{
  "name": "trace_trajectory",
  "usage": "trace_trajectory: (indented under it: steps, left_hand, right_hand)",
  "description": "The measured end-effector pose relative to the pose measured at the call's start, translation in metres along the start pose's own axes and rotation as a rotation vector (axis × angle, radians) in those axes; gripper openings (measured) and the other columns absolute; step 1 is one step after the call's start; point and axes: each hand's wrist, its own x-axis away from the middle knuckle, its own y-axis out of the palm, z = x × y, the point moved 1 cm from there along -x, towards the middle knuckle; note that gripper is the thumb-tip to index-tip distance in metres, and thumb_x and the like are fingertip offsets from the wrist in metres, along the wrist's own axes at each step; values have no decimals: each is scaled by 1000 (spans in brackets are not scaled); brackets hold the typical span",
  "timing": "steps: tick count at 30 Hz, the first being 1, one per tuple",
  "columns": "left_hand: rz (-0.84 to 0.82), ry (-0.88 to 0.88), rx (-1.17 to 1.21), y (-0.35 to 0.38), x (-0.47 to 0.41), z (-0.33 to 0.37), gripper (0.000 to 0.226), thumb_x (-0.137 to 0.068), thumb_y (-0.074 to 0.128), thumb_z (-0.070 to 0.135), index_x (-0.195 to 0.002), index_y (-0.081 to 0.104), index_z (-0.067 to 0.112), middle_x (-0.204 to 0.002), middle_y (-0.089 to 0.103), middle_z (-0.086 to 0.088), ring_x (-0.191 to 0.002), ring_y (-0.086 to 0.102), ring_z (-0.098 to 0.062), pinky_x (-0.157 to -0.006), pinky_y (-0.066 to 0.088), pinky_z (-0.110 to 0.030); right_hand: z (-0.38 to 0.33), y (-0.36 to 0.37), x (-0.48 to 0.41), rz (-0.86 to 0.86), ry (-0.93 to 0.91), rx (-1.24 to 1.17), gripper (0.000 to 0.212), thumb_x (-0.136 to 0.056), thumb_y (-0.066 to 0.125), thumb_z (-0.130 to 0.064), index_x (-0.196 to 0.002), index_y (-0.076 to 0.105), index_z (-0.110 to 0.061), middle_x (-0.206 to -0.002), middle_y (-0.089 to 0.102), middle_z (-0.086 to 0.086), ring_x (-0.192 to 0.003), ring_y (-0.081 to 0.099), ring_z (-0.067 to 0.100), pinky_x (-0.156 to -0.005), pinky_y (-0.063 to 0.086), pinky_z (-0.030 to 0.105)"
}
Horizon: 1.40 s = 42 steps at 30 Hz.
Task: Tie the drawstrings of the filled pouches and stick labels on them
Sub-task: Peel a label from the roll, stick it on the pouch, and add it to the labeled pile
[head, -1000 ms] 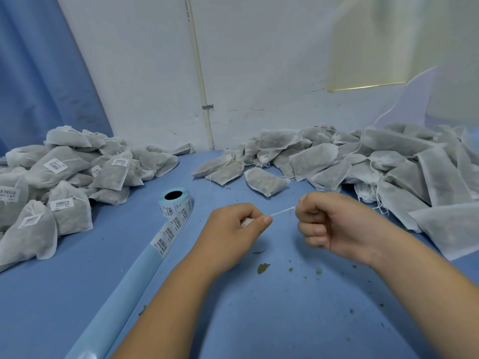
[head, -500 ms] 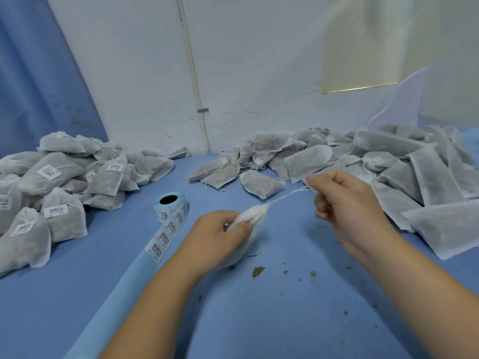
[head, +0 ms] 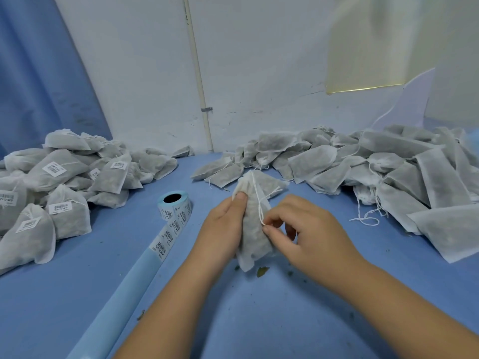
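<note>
The small white labels carry black barcodes with a line of print beneath, too small to read. They show on the roll of barcode stickers with a pale blue core (head: 174, 203), which stands on the blue surface (head: 259, 322) left of the hands. An unwound strip of labels (head: 169, 235) runs from it towards the viewer and continues as bare light blue backing paper (head: 114, 304). The same labels sit on the heap of tied, grey-white non-woven pouches (head: 64, 182) at the left.

The filled, grey-white fabric pouch being worked (head: 252, 237) is held upright between the two hands at the middle of the surface, its gathered neck pointing away from the viewer and its bottom corner near the surface. It has no label on the side that shows. The left hand (head: 223, 229) is wrapped round the pouch's left side, thumb pressed flat against the neck. The right hand (head: 305, 234) is partly curled just beside the pouch, pinching the thin white drawstring (head: 259, 203) between thumb and forefinger against the fabric; the string runs up to the neck.

A dry leaf fragment (head: 262, 271) lies just below the pouch. At the right, a larger heap of unlabelled pouches with loose strings (head: 363, 164) spreads along the white wall (head: 145, 73).
</note>
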Motion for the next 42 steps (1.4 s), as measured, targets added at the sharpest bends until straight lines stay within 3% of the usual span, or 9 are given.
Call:
trace_trajectory:
  steps: [5, 12, 16, 20, 26, 29, 33, 37, 42]
  left_hand:
    - [-164, -100, 104, 2, 1, 0, 37, -91, 52, 55, -92, 70, 23, -96, 76, -6, -95, 73, -25, -90, 56, -49]
    - [-276, -104, 249, -3, 1, -1, 39, -78, 61, 22, -111, 64, 1, -109, 71, -23, -108, 66, -40, -98, 48, -54]
    - [-125, -95, 317, -18, -3, 7, 36, -71, 65, 20, -105, 66, 7, -95, 70, -18, -92, 65, -34, -87, 51, -50]
    - [42, -48, 382, -60, -9, 15, 16, -88, 60, 11, -103, 64, 8, -87, 69, -12, -81, 65, -25, -79, 51, -43]
    - [280, -68, 501, -153, -19, 10, 7, -91, 52, 10, -90, 59, 12, -78, 59, -7, -71, 60, -20, -70, 53, -36]
    - [286, -153, 616, -175, -16, -7, 8, -91, 50, 11, -90, 57, 14, -77, 64, -5, -67, 63, -20, -66, 57, -37]
    - [269, -265, 728, -183, -9, -36, 10, -90, 51, 12, -97, 57, 9, -87, 67, -13, -77, 64, -28, -77, 57, -50]
    - [177, -336, 753, -187, -9, -49, 20, -88, 50, 12, -105, 57, 4, -86, 70, -17, -67, 69, -31, -71, 58, -58]
    - [40, -365, 715, -183, -13, -46, 22, -86, 49, 14, -104, 58, 5, -76, 71, -16, -58, 70, -29, -57, 60, -50]
  right_hand:
    - [-1, -2, 1, -3, -34, 74, 3, -85, 69, -18, -85, 70, -21, -79, 55, -9, -59, 42, 5, -49, 47, 31]
    - [3, 1, 2, -18, 25, -17, 16, -87, 63, -20, -98, 72, -27, -83, 52, -15, -66, 49, 5, -56, 43, 24]
    - [2, 8, 3, -9, 90, -117, 21, -86, 65, -16, -103, 69, -28, -90, 52, -21, -70, 55, 9, -61, 43, 17]
    - [-4, 25, -2, -29, 170, -245, 22, -86, 63, -13, -95, 65, -33, -92, 55, -19, -71, 56, 11, -65, 39, 12]
    - [-35, 68, -27, -180, 185, -288, 19, -87, 57, -23, -90, 56, -42, -83, 56, -19, -76, 54, 4, -68, 41, 13]
    - [-47, 94, -47, -210, 232, -290, 15, -86, 55, -25, -90, 56, -39, -79, 57, -16, -74, 53, 2, -72, 46, 22]
    - [-55, 129, -70, -219, 305, -269, 9, -87, 54, -24, -90, 58, -32, -77, 59, -12, -72, 53, 5, -72, 49, 30]
    - [-59, 157, -63, -265, 287, -258, 5, -86, 56, -26, -87, 55, -31, -80, 56, -14, -73, 51, 3, -71, 46, 26]
    - [-63, 169, -50, -314, 189, -261, 7, -86, 58, -27, -92, 59, -30, -84, 53, -17, -78, 51, -1, -73, 43, 19]
